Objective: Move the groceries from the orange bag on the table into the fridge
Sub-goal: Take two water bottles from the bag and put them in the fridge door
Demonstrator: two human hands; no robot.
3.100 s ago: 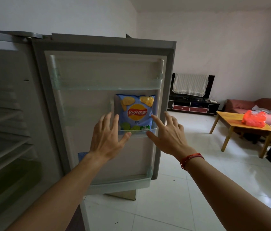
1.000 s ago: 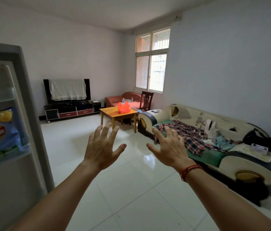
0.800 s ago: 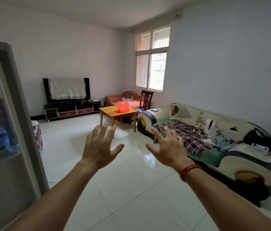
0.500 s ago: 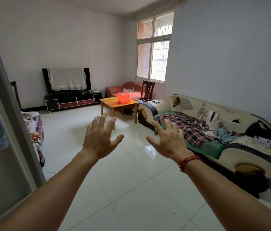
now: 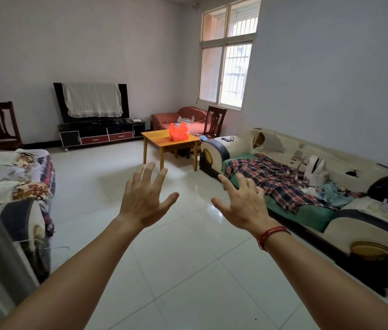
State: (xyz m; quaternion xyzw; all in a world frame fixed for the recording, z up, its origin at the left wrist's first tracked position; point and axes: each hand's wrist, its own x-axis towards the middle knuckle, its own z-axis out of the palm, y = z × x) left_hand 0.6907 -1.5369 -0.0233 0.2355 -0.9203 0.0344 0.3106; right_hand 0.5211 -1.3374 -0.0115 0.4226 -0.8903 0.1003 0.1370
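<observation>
Though hands [image 5: 144, 203] [image 5: 243, 208] outstretched — bag [image 5: 179, 132] far beyond

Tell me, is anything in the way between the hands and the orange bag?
Nothing visible is. The left hand and right hand are open and empty, and bare floor runs to the table where the orange bag sits. The sofa stands off to the right.

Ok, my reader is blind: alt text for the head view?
The left hand and right hand, open and empty, stretch toward an orange bag on a wooden table across a tiled living room. A worn sofa lines the right wall.
</observation>
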